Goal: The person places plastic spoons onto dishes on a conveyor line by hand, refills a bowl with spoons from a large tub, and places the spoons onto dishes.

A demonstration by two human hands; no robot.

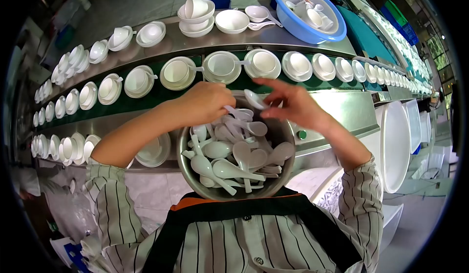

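A steel bowl full of white spoons stands close to my body. Above its far left rim is my left hand, its fingers closed around a white spoon whose handle shows beneath them. My right hand hovers over the far right rim, with a white spoon between its thumb and fingers, the tips slightly blurred. Just beyond both hands, stacks of white bowls and cups line a green conveyor belt; several of these stacks have a spoon in them.
On the steel shelf behind the belt stand more bowls, cups and a blue basin of crockery. A green button is right of the steel bowl. Large white tubs stand at the right.
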